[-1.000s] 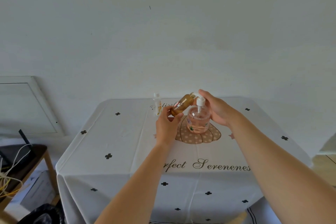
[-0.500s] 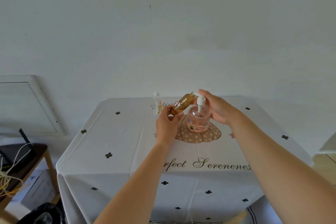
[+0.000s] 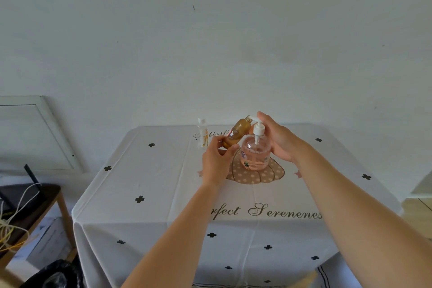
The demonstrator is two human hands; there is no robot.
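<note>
My left hand point(image 3: 216, 162) grips the base of a small amber bottle point(image 3: 237, 133), tilted with its open neck against the nozzle of a pump dispenser. The clear pump bottle point(image 3: 256, 155) holds pink liquid and stands upright on the table point(image 3: 152, 182). Its white pump head point(image 3: 259, 129) sits just under the fingers of my right hand point(image 3: 279, 139), which curves over and behind it; whether the fingers press the pump I cannot tell. A small clear bottle point(image 3: 203, 133) with a white cap stands upright behind and to the left.
The table carries a white cloth with black crosses and printed script. A white wall rises right behind it. At the left stands a low wooden table point(image 3: 28, 203) with a dark device and loose cables. A black bag point(image 3: 56, 275) lies at the bottom left.
</note>
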